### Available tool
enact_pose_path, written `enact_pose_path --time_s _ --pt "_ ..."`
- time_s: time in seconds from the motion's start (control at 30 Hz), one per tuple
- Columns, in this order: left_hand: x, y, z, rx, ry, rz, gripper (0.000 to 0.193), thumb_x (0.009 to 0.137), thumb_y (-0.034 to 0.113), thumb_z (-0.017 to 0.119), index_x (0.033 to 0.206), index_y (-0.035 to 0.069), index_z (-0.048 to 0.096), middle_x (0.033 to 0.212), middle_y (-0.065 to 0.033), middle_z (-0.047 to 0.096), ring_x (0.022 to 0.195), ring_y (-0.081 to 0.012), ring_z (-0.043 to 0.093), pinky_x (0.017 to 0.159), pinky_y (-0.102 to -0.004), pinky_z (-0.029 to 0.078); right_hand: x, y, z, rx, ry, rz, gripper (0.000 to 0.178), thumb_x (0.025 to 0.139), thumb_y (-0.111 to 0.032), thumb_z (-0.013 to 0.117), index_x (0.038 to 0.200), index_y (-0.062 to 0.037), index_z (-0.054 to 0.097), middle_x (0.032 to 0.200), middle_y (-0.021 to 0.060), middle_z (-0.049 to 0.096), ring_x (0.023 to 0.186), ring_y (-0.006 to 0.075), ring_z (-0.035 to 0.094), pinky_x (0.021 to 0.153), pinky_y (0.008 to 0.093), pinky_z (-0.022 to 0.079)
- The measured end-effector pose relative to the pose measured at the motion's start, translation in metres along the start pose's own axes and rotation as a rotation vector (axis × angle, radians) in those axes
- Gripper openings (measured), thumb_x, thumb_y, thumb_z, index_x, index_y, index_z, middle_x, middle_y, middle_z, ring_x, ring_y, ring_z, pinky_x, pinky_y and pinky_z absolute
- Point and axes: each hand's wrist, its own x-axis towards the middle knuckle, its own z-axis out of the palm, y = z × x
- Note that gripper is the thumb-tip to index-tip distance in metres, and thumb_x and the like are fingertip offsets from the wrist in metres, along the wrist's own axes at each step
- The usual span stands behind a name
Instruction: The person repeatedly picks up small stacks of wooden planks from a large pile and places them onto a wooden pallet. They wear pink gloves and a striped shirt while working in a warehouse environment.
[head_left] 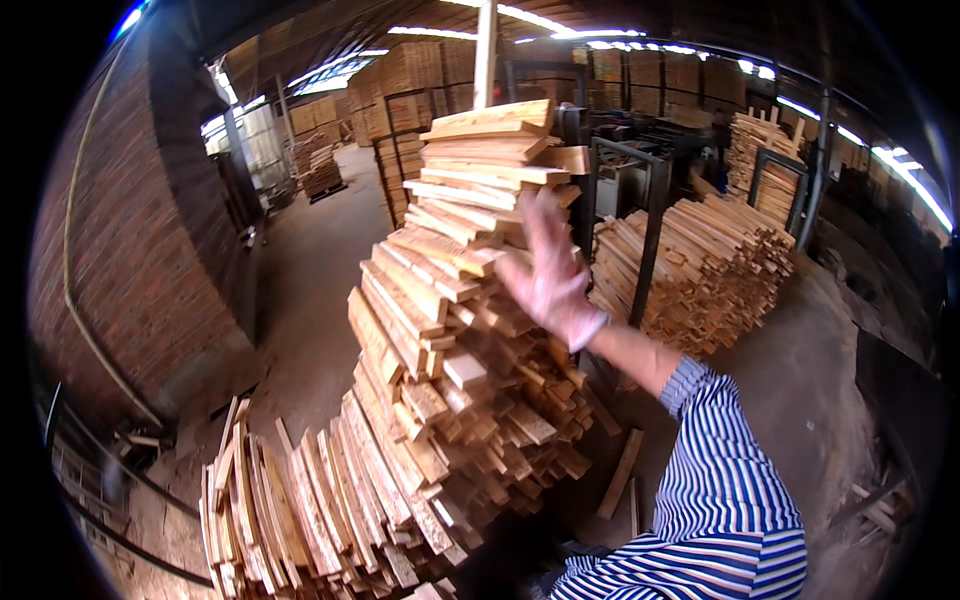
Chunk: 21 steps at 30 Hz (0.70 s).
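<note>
A tall, leaning stack of short wooden boards (450,330) rises in front of me, from the floor up to head height. My right hand (548,270), in a thin pale glove, is raised with fingers spread and rests flat against the stack's upper right side. Its arm wears a blue-and-white striped sleeve (720,490). The hand holds nothing. My left hand is out of sight.
A second heap of boards (700,265) lies to the right behind a dark metal frame (655,215). More stacked timber (400,100) fills the back. A brick wall (130,230) runs along the left. Loose boards and scraps (620,475) lie on the dirt floor.
</note>
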Motion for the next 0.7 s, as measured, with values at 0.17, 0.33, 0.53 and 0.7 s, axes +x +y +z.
enact_pose_path --time_s 0.17,0.33,0.53,0.7 --pt "0.066 0.236 0.026 -0.169 -0.005 0.378 0.060 0.108 0.044 0.046 0.153 0.004 0.042 0.145 -0.0186 0.046 0.132 -0.0296 0.052 0.108 -0.0433 0.049 0.122 0.135 0.016 0.342 -0.024 0.618 0.074 0.095 -0.038 0.067 0.152 0.0001 0.039 0.143 0.0238 0.054 0.134 0.0370 0.052 0.111 0.0414 0.045" --pt "0.064 0.506 0.140 -0.773 -0.670 0.800 0.046 0.108 0.039 0.053 0.142 0.009 0.056 0.133 -0.0080 0.056 0.112 -0.0181 0.059 0.101 -0.0365 0.051 0.169 0.190 0.078 0.641 -0.369 1.048 0.088 0.094 -0.065 0.063 0.152 -0.0009 0.046 0.158 0.0251 0.043 0.151 0.0376 0.033 0.124 0.0477 0.026" --pt "0.039 0.675 0.301 -0.999 -1.232 0.359 0.117 0.088 0.080 0.050 0.155 -0.004 0.005 0.153 -0.0261 0.009 0.135 -0.0405 0.025 0.114 -0.0513 0.030 0.167 0.189 0.094 1.068 -0.349 1.069 0.041 0.095 -0.023 0.072 0.128 0.0000 0.063 0.122 0.0189 0.069 0.103 0.0268 0.068 0.091 0.0415 0.058" --pt "0.032 0.726 0.307 -0.951 -1.382 0.080 0.150 0.069 0.096 0.054 0.160 -0.005 -0.010 0.166 -0.0336 -0.007 0.154 -0.0525 0.008 0.125 -0.0607 0.019 0.181 0.136 0.090 0.796 -0.608 0.440 0.049 0.097 -0.023 0.070 0.142 -0.0087 0.056 0.116 0.0073 0.072 0.092 0.0144 0.069 0.073 0.0261 0.060"
